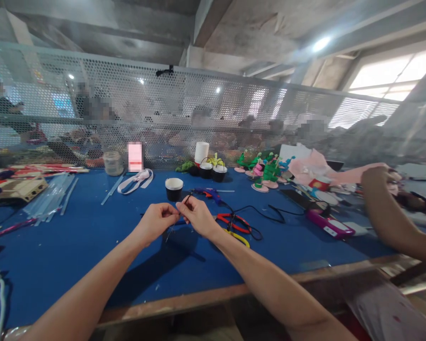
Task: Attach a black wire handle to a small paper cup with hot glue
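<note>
Over the middle of the blue table, my left hand and my right hand meet fingertip to fingertip, both closed in a pinch. A thin dark strip pokes up from the right fingers; its exact kind is too small to make out. The left fingertips press close against the same spot, and what lies between them is mostly hidden. Just behind the hands stands a small black cup with a white inside. A blue glue gun lies behind my right hand. Beside my right wrist are red-handled pliers and a yellow-handled tool.
Clear glue sticks lie left, near a jar and a lit phone. Cups with wire handles and green figures line the back. A purple device and another person's arm are right.
</note>
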Action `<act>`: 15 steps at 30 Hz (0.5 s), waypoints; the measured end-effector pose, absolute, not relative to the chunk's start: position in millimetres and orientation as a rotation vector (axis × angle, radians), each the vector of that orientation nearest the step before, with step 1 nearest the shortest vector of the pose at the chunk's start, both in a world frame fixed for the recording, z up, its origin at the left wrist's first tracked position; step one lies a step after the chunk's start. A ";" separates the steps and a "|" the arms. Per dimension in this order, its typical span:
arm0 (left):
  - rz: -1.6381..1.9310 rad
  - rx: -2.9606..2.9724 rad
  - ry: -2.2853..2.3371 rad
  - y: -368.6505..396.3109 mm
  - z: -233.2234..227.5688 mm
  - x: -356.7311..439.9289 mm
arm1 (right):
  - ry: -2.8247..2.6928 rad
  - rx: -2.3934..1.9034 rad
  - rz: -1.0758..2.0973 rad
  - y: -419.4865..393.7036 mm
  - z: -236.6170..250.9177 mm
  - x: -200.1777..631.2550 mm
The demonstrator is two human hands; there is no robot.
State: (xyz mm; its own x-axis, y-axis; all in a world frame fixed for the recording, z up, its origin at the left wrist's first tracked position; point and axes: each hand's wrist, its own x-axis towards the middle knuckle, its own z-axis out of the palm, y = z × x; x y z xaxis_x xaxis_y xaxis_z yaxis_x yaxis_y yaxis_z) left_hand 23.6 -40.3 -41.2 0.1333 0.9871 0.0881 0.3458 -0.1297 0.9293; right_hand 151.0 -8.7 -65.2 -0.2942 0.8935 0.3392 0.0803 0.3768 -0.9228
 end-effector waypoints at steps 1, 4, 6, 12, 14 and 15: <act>0.999 1.611 1.317 -40.1 -41.4 23.0 | -1.662 -0.875 1.049 -8.8 -65.2 151.0; 0.975 1.616 1.304 -40.1 -41.5 21.7 | -1.659 -0.873 1.043 -9.8 -64.3 151.3; 0.977 1.626 1.311 -40.3 -41.1 21.6 | -1.667 -0.873 1.028 -10.6 -63.6 151.6; 0.986 1.821 1.387 -41.1 -40.5 21.8 | -1.688 -0.927 0.898 -10.6 -64.3 151.7; 0.989 1.930 1.434 -41.6 -41.1 21.3 | -1.686 -0.941 0.858 -10.0 -65.1 151.5; 0.988 1.972 1.460 -41.9 -41.5 21.1 | -1.686 -0.945 0.846 -9.9 -65.4 151.4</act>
